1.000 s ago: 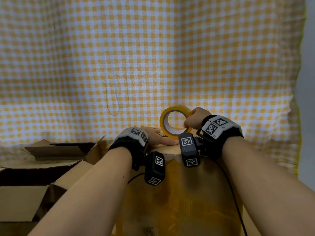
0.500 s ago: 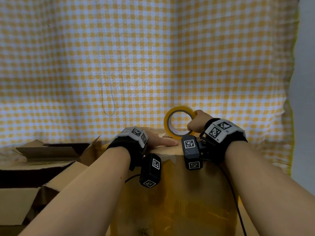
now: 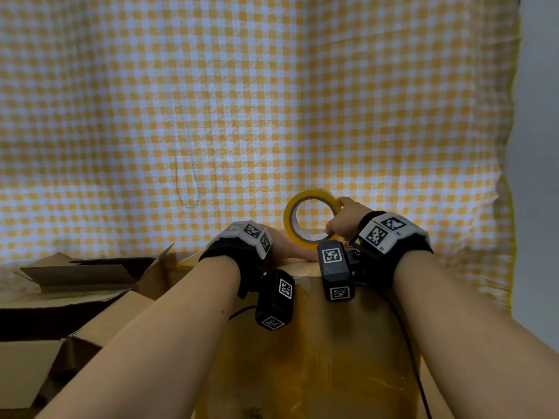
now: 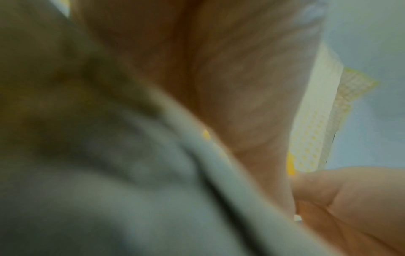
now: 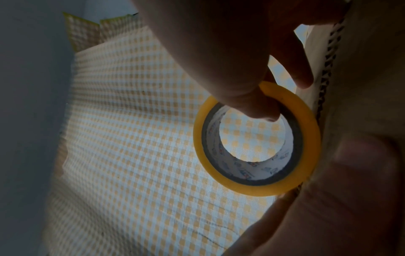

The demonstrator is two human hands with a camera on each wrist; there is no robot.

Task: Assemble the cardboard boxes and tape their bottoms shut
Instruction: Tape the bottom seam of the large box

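A cardboard box (image 3: 317,343) stands in front of me, its upper face covered with yellowish tape. My right hand (image 3: 344,220) pinches a roll of yellow tape (image 3: 290,220) upright at the box's far edge; in the right wrist view the thumb sits inside the roll (image 5: 309,138) beside the corrugated box edge (image 5: 328,57). My left hand (image 3: 287,244) lies flat on the far top edge of the box, fingers stretched toward the roll. The left wrist view is blurred and shows only my palm (image 4: 230,78) close to the box surface.
An open cardboard box (image 3: 60,297) with raised flaps stands at the left. A yellow-and-white checked cloth (image 3: 272,101) covers the surface behind the boxes. A grey wall (image 3: 538,176) runs along the right edge.
The tape roll and my right hand have shifted slightly to the right along the box's far edge. My left hand stays flat on the box top.
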